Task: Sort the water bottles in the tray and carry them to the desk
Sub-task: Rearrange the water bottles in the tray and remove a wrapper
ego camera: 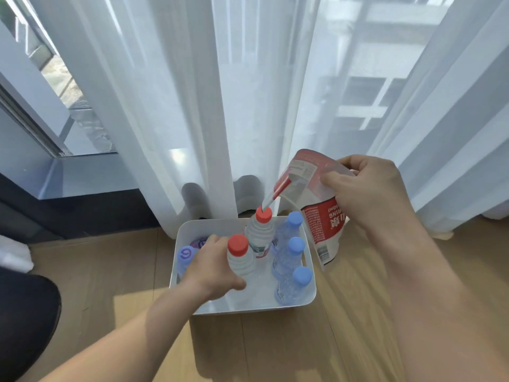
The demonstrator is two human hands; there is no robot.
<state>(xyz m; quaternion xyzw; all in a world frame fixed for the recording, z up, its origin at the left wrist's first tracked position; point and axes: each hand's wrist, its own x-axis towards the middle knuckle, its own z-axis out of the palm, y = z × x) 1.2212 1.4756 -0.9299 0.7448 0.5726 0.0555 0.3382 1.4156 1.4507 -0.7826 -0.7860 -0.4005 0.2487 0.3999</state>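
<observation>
A white tray (309,295) sits on the wooden floor by the curtain. In it stand three blue-capped bottles (290,257) along the right side, two purple-capped bottles (186,256) at the left, and a red-capped bottle (260,232) at the back. My left hand (212,267) grips a second red-capped bottle (239,256) by its body, upright in the tray's middle. My right hand (366,191) holds a torn red-and-white plastic pack wrapper (316,205) above the tray's right rear corner.
Sheer white curtains (248,106) hang right behind the tray, with a window and sill (77,175) at the left. A dark object (24,312) lies at the left edge. Wooden floor (303,348) spreads in front and to the right.
</observation>
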